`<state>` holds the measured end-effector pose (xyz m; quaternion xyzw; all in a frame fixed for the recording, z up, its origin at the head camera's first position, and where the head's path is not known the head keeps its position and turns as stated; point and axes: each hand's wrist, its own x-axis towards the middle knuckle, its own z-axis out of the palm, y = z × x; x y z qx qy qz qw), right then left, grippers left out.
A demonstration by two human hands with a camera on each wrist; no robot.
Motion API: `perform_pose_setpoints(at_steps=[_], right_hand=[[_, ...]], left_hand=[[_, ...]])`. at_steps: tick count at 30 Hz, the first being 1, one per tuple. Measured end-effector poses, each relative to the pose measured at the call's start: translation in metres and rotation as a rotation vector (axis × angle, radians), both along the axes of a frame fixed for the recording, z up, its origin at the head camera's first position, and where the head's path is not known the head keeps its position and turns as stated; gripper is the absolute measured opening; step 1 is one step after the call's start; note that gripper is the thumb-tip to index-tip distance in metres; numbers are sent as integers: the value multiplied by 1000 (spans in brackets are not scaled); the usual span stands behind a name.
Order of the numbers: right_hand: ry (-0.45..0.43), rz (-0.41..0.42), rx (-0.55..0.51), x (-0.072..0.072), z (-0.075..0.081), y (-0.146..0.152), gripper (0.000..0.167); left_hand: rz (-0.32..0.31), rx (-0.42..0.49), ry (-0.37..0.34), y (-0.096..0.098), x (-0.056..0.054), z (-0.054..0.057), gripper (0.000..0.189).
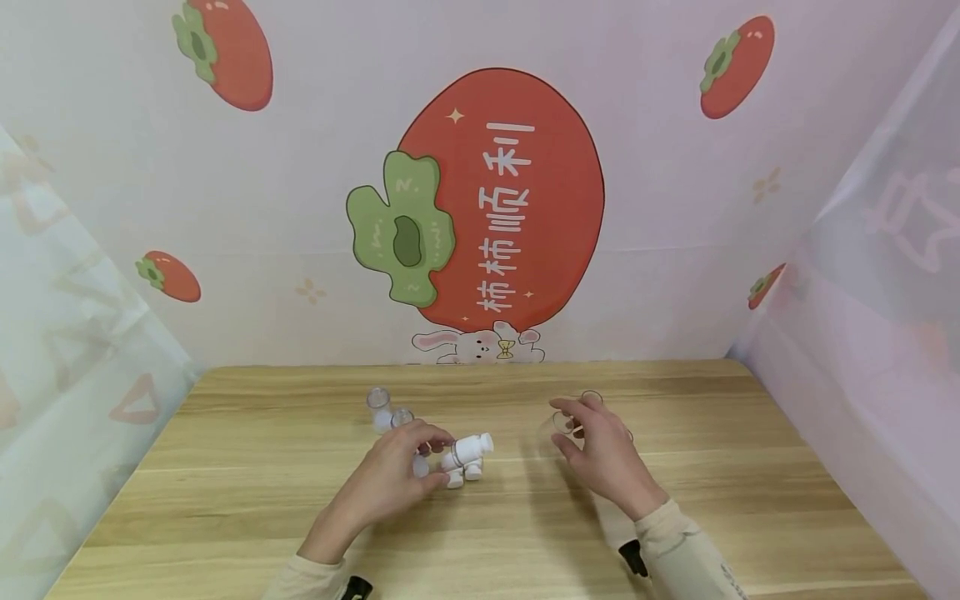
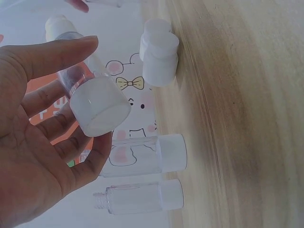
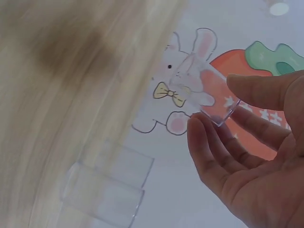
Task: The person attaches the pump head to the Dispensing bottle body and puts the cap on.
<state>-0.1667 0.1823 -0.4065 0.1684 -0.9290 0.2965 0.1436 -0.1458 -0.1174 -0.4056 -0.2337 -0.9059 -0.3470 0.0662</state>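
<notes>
My left hand [image 1: 390,471] grips a small pump bottle [image 2: 100,105] with a white base, clear body and white top. The bottle is tilted, its top pointing right in the head view. Just beyond and below it, white pump heads [image 2: 160,64] stand on the table. My right hand [image 1: 603,450] pinches a clear open cylinder, seemingly a bottle cover [image 3: 216,95], between thumb and fingers above the table. Other clear covers [image 3: 107,194] stand near that hand, partly hidden by it in the head view.
Two clear bottles with white bases, one nearer [image 2: 137,154] and one with a bare threaded neck [image 2: 135,198], stand upright beyond my left hand. The wooden table [image 1: 247,500] meets a printed backdrop [image 1: 300,208] at its far edge.
</notes>
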Motion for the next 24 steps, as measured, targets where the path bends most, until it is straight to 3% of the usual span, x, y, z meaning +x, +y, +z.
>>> perform_pose_setpoints(at_steps=[8, 24], right_hand=[[-84, 62, -152, 2, 10, -2, 40], [-192, 283, -485, 13, 29, -13, 35]], left_hand=[[7, -10, -12, 0, 0, -1, 36], [3, 6, -1, 0, -1, 1, 36]])
